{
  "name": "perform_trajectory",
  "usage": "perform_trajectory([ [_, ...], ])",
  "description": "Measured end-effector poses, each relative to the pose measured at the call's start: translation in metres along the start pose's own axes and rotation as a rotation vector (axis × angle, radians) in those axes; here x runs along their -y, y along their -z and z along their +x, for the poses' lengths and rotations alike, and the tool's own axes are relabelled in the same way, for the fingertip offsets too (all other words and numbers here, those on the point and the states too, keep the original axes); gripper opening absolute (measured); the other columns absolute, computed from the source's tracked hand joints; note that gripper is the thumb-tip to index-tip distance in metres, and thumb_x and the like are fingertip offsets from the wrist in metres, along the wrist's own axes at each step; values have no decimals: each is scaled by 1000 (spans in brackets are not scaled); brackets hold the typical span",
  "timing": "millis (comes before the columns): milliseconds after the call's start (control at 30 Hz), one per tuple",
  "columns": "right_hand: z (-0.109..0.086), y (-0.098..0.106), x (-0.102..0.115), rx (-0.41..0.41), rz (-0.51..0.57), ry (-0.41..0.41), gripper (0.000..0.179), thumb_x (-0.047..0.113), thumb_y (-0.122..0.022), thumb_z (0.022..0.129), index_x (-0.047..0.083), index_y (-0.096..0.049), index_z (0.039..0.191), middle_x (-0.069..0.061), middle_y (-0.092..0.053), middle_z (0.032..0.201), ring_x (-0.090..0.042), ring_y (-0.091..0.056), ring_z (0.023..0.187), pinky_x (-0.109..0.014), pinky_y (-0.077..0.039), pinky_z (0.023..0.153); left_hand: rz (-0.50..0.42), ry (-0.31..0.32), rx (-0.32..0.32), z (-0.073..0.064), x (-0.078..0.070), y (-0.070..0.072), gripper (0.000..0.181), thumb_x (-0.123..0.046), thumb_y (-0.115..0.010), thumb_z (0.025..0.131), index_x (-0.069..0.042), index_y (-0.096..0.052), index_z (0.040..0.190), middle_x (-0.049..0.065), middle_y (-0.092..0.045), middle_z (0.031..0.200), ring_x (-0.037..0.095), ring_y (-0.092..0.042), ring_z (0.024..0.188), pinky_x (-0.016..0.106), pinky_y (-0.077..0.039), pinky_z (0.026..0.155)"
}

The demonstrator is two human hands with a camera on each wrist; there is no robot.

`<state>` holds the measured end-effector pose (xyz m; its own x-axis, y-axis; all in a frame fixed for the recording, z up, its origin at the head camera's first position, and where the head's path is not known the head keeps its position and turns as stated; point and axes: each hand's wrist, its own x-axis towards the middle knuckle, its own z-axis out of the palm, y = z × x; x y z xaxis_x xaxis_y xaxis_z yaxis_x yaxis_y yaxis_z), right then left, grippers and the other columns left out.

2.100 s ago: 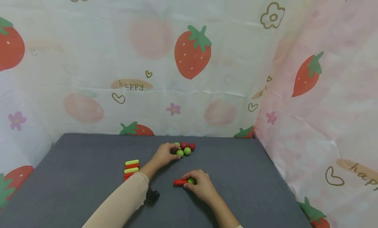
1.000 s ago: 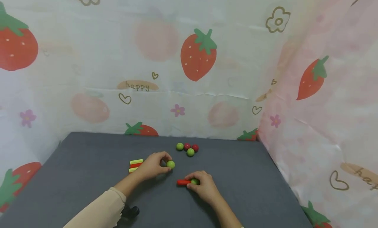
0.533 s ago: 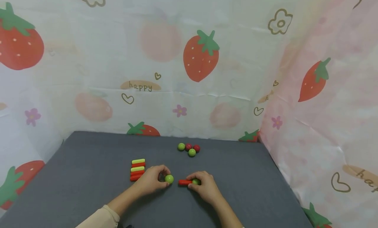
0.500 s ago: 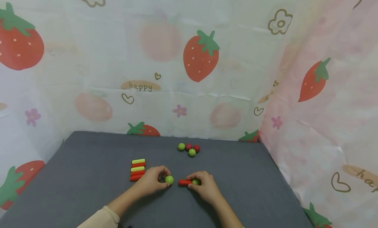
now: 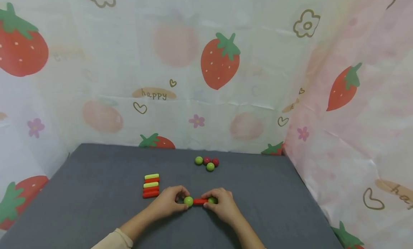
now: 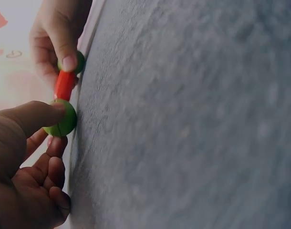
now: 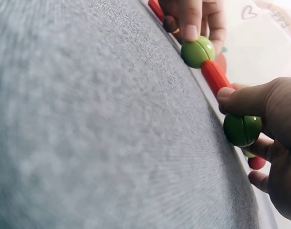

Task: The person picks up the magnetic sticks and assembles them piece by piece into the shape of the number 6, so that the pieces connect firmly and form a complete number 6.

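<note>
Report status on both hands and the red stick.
Left hand pinching green ball against red stick. Right hand holding stick's opposite end, at second green ball. No obstruction visible.

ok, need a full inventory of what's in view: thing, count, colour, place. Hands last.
Table: 1, dark grey, across the foreground
Backdrop: sheet count unclear, white and pink with prints, behind and beside the table
Far green balls: 2, green, far centre of table
Far red balls: 2, dark red, beside the far green balls
Yellow sticks: 2, yellow, in a column left of centre
Column red sticks: at least 3, red, same column
Near green balls: 2, green, near centre
Near red stick: 1, red, between the near green balls
Sleeve: 1 plainly visible, beige, left forearm
Left hand: 1, bare, pinching the left near ball
Right hand: 1, bare, gripping the near red stick's right end
</note>
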<state>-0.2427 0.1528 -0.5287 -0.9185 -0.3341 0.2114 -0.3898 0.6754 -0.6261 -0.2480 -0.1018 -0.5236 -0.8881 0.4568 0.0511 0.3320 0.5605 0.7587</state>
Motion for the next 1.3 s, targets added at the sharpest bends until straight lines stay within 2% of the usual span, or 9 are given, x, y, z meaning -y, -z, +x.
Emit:
perform_trajectory([
  [300, -2, -1, 0, -12, -13, 11, 24, 29, -82, 76, 37, -75, 98, 20, -71, 96, -6, -59, 96, -39, -34, 93, 45, 16, -19, -1, -3, -4, 25, -30, -79, 81, -25, -64, 101, -9, -62, 91, 11, -51, 76, 25, -42, 67],
  [467, 0, 0, 2, 12, -5, -11, 23, 30, -81, 78, 39, -74, 98, 21, -70, 97, -6, -58, 98, -39, -34, 94, 50, 34, -18, -4, -5, -1, 26, -32, -79, 82, -27, -65, 103, -10, -62, 94, 12, -51, 79, 27, -41, 69],
  [600, 1, 0, 2, 12, -2, -8, 23, 30, -81, 78, 38, -74, 98, 21, -70, 97, -6, -58, 98, -39, -35, 93, 59, 62, -46, -7, -5, 3, 25, -32, -79, 81, -28, -66, 103, -11, -64, 97, 12, -52, 83, 29, -44, 73],
  [833, 0, -2, 1, -1, -9, 1, 23, 29, -81, 77, 37, -75, 97, 20, -71, 96, -7, -58, 95, -40, -35, 93, 54, 77, -149, -16, -7, 7, 26, -24, -80, 80, -21, -69, 104, -9, -66, 101, 10, -56, 88, 31, -47, 79],
  [1033, 0, -2, -2, 1, 4, -13, 22, 30, -81, 77, 38, -74, 97, 19, -71, 97, -9, -58, 98, -43, -35, 95, -10, 192, -250, -32, -9, 17, 28, -23, -80, 80, -23, -69, 105, -10, -67, 105, 14, -60, 97, 37, -49, 86],
  [1167, -1, -3, -2, 19, 18, -20, 22, 29, -81, 78, 37, -74, 96, 18, -71, 95, -10, -58, 98, -46, -31, 97, -32, 247, -319, -47, -2, 26, 28, -23, -79, 81, -23, -69, 108, -11, -67, 109, 16, -62, 104, 41, -50, 91],
  [1300, 0, -2, -2, 14, 22, -8, 22, 28, -81, 77, 35, -75, 97, 17, -72, 95, -10, -58, 98, -45, -30, 96, -9, 260, -384, -58, 8, 34, 30, -24, -79, 81, -24, -69, 110, -9, -68, 110, 15, -61, 103, 40, -49, 90],
])
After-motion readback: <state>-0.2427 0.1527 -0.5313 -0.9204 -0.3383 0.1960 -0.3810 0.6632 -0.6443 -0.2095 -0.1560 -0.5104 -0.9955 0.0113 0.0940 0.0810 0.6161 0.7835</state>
